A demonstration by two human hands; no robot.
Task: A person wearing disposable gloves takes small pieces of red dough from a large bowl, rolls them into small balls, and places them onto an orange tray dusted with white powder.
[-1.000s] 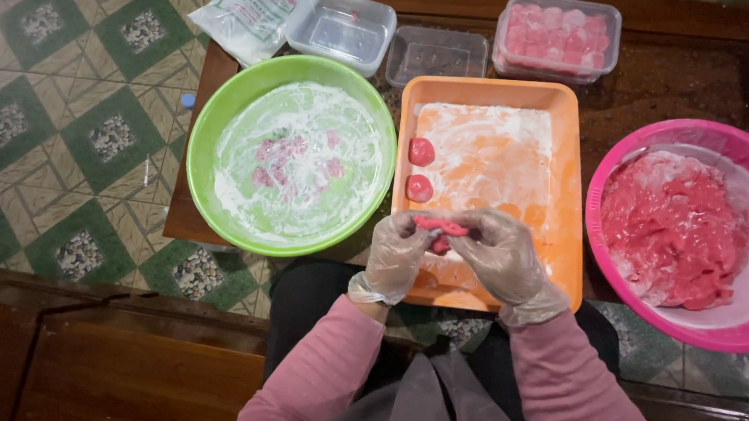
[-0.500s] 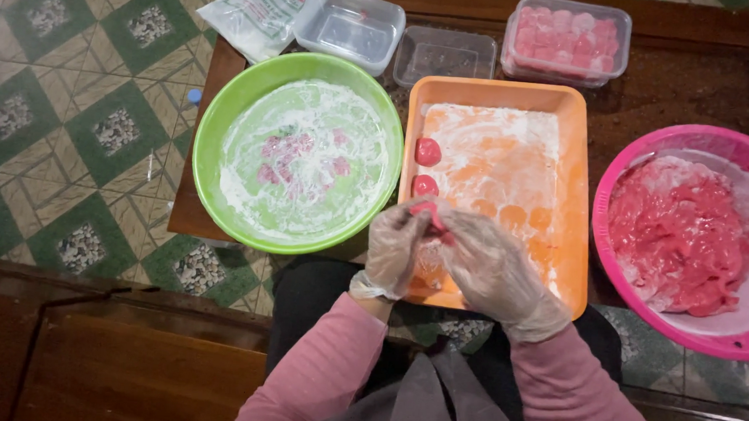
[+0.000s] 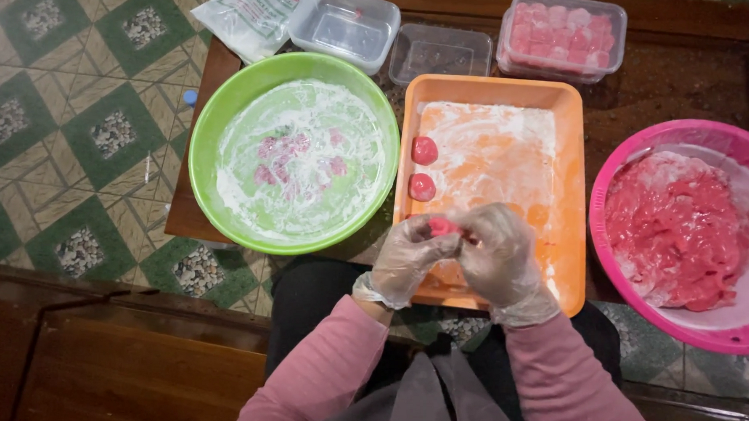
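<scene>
- Pink dough piece (image 3: 441,227) is being pinched between gloved left hand (image 3: 406,258) and right hand (image 3: 499,256), over the orange tray's (image 3: 573,185) near edge.
- Green bowl (image 3: 227,111) and pink bowl (image 3: 731,142) are flanking it.

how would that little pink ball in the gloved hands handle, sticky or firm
The pink ball is probably soft: both gloved hands, left hand and right hand, shape it. Likely sticky, given the flour dusting the orange tray. The two finished balls look rounded and might roll.

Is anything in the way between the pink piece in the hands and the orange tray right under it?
Nothing visible. Both hands, left and right, hold the pink piece directly over the orange tray; two formed balls lie apart, farther up.
</scene>
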